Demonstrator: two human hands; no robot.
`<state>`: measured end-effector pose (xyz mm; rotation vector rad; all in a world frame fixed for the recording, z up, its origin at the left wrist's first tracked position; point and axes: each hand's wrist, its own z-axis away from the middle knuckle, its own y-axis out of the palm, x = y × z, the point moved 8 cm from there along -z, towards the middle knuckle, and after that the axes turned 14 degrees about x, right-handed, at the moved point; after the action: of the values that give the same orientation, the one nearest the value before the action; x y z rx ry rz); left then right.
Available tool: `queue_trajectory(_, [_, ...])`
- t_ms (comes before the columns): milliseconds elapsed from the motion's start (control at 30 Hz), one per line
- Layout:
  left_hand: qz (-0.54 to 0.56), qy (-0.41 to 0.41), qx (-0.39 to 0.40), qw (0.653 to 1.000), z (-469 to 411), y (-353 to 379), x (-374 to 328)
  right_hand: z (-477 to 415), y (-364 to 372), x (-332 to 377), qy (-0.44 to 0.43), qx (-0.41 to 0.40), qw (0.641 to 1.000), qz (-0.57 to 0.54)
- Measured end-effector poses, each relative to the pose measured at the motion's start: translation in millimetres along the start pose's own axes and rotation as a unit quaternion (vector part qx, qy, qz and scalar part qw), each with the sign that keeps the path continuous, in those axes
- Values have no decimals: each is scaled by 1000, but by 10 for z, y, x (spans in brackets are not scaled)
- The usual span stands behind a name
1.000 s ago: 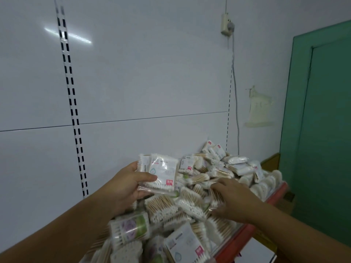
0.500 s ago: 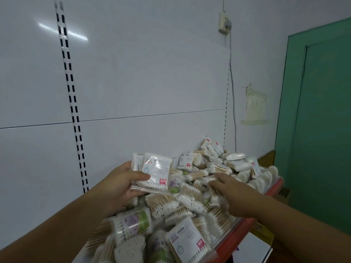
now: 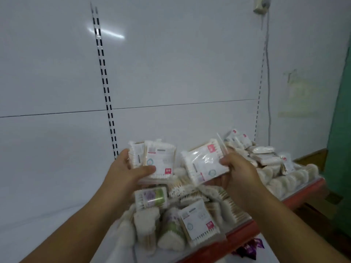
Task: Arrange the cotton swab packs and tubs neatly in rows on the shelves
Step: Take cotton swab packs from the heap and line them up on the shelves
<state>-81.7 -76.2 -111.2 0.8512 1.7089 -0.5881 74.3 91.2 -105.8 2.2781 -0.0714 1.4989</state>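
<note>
Lifted since a moment ago with the right hand curled round one pack just above the pile on the shelf, left hand gripping a small stack above the pile too; could slip and drop back, being shiny and thin.

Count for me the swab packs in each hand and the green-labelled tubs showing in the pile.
Stacked packs in left hand: 2 showing
Tilted pack in right hand: 1
Green-labelled tubs: 2
Total: 5
</note>
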Motion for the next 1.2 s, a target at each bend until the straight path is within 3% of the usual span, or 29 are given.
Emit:
queue_trajectory(167, [71,8,-121,990,964,-134,166,235,564,-670,68,91,992,-55])
queue_trajectory(300, [139,37,-287,947,1850,-354,357,502,1189,-1117,118,190,973,-47])
queue_trajectory(433, [115,44,-397,910,2709,-648,350,816,1841,-1511,169,238,956,-11])
queue_trajectory(633, [116,102,-433,888,3667,-1141,78,1402,3138,-1781,242,364,881,-182])
queue_trajectory(800, [260,147,-442,846,4569,-1840,-203,1675,4223,-1996,220,317,895,-223])
queue_trajectory(900, [290,168,-458,823,5268,-2442,-426,1829,4996,-2181,224,301,891,-256])
queue_trajectory(1067, [263,155,-488,817,6217,-3204,-634,1958,6055,-2380,228,344,883,-222])
queue_trajectory(1200, [201,84,-512,831,6688,-3802,-620,2010,6723,-2667,238,378,872,-199])
